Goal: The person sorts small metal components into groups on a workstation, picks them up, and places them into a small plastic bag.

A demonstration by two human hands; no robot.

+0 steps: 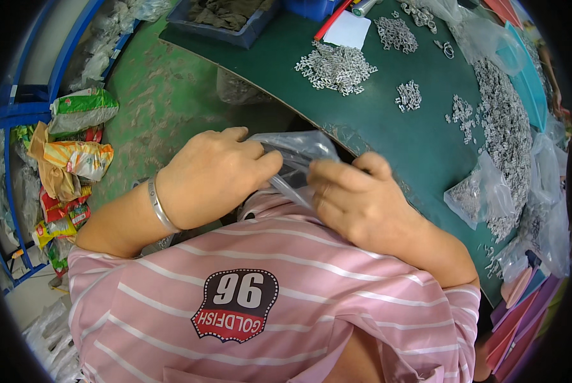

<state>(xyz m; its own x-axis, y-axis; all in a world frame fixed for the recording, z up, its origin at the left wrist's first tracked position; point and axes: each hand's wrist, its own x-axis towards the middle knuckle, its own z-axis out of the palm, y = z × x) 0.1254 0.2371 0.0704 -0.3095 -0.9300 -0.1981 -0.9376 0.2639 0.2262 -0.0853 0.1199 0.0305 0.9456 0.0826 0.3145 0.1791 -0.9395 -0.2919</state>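
Note:
A clear plastic bag (306, 144) is stretched between my two hands, close to my chest and beside the table edge. My left hand (217, 161), with a silver bangle on its wrist, pinches one side of the bag's film. On the other side my right hand (355, 199) grips the film with curled fingers, slightly blurred. Whether anything lies inside the bag I cannot make out. Nearest to the hands on the green table (388, 153) is a pile of small silver metal pieces (335, 67).
Smaller heaps of metal parts (408, 96) dot the tabletop; a long heap (504, 140) runs along its right side near a filled plastic bag (480, 191). A blue bin (235, 35) holds dark cloth at the far edge. Colourful sacks (78, 159) lean by a blue rack (27, 115) at left.

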